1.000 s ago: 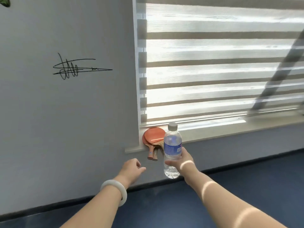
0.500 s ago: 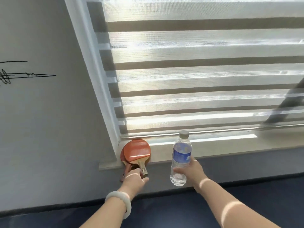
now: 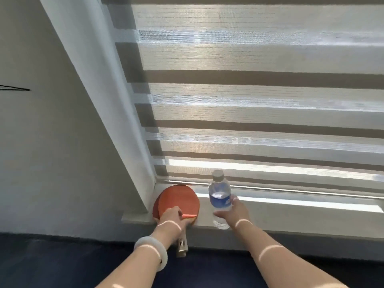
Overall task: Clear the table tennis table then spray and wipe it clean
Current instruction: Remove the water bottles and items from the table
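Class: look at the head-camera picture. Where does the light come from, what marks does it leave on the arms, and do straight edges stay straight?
Head view: daylight glows through the striped blind; thin bright bands cross the left hand, the right hand and both forearms; the sill glares; the wide lens slants the window frame.

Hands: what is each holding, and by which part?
Right hand grips the water bottle around its lower body. Left hand rests on the paddles near the handle.

A striped blind (image 3: 259, 104) hangs over the sill (image 3: 301, 217); a grey wall (image 3: 41, 152) bears a black scribble (image 3: 15, 88); dark floor (image 3: 52, 260) below.
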`<action>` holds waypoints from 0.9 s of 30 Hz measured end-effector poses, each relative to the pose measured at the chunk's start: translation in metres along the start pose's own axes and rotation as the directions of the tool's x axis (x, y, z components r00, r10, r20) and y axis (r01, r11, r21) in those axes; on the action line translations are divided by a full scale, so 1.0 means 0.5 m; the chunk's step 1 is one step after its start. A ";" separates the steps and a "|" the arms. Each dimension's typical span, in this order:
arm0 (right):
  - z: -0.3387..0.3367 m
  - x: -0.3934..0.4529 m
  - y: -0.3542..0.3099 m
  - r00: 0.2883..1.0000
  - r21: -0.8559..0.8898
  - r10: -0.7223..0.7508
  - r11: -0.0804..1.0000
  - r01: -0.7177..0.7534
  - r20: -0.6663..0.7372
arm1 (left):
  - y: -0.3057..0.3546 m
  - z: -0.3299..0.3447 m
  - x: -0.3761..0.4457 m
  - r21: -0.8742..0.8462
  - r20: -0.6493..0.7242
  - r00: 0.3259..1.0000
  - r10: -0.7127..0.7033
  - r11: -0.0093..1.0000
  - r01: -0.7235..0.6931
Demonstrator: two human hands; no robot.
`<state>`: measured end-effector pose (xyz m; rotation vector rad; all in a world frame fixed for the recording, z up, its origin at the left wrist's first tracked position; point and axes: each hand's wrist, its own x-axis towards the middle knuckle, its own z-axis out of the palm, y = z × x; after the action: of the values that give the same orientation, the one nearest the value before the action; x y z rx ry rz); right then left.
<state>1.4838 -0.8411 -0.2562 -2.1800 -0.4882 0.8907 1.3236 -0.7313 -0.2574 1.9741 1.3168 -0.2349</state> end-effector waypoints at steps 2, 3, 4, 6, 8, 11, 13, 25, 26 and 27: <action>0.014 0.039 -0.001 1.000 0.010 -0.031 0.999 0.031 -0.006 | 0.000 -0.005 0.024 -0.022 0.002 1.000 -0.022 1.000 0.022; 0.022 0.054 -0.003 1.000 0.033 -0.028 0.999 0.028 -0.004 | -0.003 -0.006 0.033 -0.033 0.001 0.999 -0.037 0.999 0.037; 0.031 0.068 -0.007 1.000 0.061 -0.016 0.998 0.016 0.004 | -0.007 -0.005 0.040 -0.041 0.001 0.999 -0.054 0.998 0.054; 0.048 0.100 -0.020 1.000 0.062 0.010 0.998 -0.012 0.025 | -0.012 -0.003 0.052 -0.055 -0.001 0.997 -0.077 0.995 0.077; 0.064 0.130 -0.030 0.999 -0.009 0.008 1.000 -0.008 0.045 | -0.012 -0.002 0.065 -0.090 -0.013 0.994 -0.104 0.991 0.103; 0.085 0.170 -0.025 0.996 -0.052 -0.061 0.997 0.064 0.071 | -0.009 0.005 0.076 -0.160 -0.037 0.986 -0.164 0.975 0.156; 0.091 0.186 -0.020 0.990 -0.037 -0.112 0.993 0.116 0.083 | -0.006 0.012 0.076 -0.190 -0.057 0.977 -0.204 0.963 0.190; 0.062 0.226 0.001 0.969 -0.023 -0.062 0.997 0.069 0.238 | 0.015 0.051 0.068 -0.274 -0.133 0.936 -0.327 0.919 0.283; 0.062 0.229 -0.006 0.969 -0.039 -0.044 0.998 0.055 0.244 | 0.017 0.051 0.067 -0.290 -0.134 0.933 -0.335 0.913 0.287; 0.061 0.232 -0.016 0.971 -0.066 -0.023 0.997 0.039 0.238 | 0.018 0.052 0.065 -0.307 -0.135 0.929 -0.344 0.906 0.291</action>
<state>1.5412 -0.7549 -0.3175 -2.1324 -0.6765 1.1390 1.3522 -0.7267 -0.2885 1.5634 1.6953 -0.0116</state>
